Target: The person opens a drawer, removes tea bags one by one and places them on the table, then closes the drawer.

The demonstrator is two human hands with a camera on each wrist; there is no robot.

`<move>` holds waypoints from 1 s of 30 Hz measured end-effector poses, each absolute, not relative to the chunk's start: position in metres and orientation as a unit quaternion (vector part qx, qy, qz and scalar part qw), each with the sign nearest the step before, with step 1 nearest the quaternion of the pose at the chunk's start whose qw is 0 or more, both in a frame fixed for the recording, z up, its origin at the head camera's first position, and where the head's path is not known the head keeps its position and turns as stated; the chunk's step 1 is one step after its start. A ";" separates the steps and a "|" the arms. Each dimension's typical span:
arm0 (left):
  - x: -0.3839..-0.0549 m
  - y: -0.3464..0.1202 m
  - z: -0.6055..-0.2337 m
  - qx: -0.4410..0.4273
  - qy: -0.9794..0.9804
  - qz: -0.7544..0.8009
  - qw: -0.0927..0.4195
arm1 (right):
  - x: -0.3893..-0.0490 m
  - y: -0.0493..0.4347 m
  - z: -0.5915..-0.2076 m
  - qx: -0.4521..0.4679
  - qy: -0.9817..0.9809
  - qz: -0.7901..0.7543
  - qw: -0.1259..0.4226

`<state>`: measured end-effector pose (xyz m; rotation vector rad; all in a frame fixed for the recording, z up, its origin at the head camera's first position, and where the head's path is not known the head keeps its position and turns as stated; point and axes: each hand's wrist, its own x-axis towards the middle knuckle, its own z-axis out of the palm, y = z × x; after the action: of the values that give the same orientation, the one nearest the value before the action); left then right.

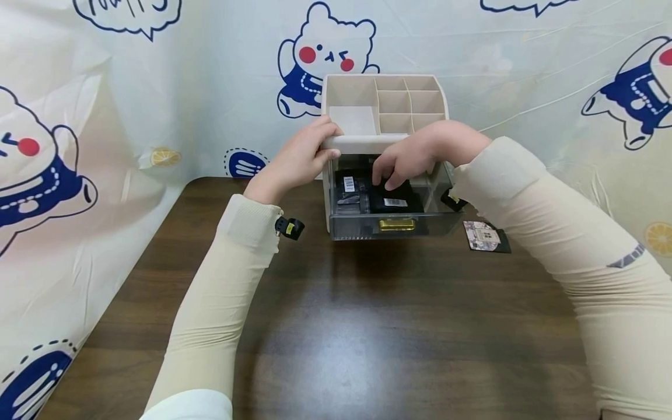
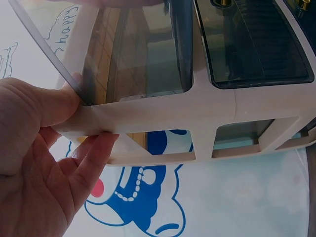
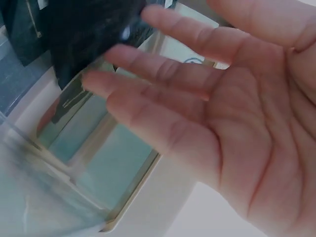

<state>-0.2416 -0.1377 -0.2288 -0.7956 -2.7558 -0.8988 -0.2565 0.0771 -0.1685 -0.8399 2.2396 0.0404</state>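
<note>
A cream desktop organizer point(image 1: 367, 143) stands at the table's back with its smoky clear upper drawer point(image 1: 357, 228) pulled out. My left hand point(image 1: 296, 153) grips the organizer's top left front corner, thumb and fingers on either side of the frame in the left wrist view. Over the drawer, my right hand point(image 1: 412, 154) reaches down with its fingertips at a black packet point(image 1: 379, 202) bearing a white label. The right wrist view shows these fingers point(image 3: 163, 71) mostly straight beside the dark packet; the thumb tip is out of that view. Another black packet point(image 1: 348, 195) lies left of it.
A small packet with a floral label point(image 1: 485, 236) lies on the brown wooden table point(image 1: 367, 326), right of the organizer. Open compartments point(image 1: 395, 102) form the organizer's top. A gold handle point(image 1: 396, 224) sits on the drawer front. A cartoon-print cloth point(image 1: 231, 76) hangs behind.
</note>
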 end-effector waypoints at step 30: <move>-0.242 -0.136 -0.228 -0.259 -0.916 -0.299 0.063 | -0.261 0.112 -0.150 -0.283 0.877 -0.104 0.374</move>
<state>-0.2424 -0.1361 -0.2276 -0.7834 -2.7686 -0.9025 -0.2610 0.1119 -0.1502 -0.7235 2.2470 -0.2663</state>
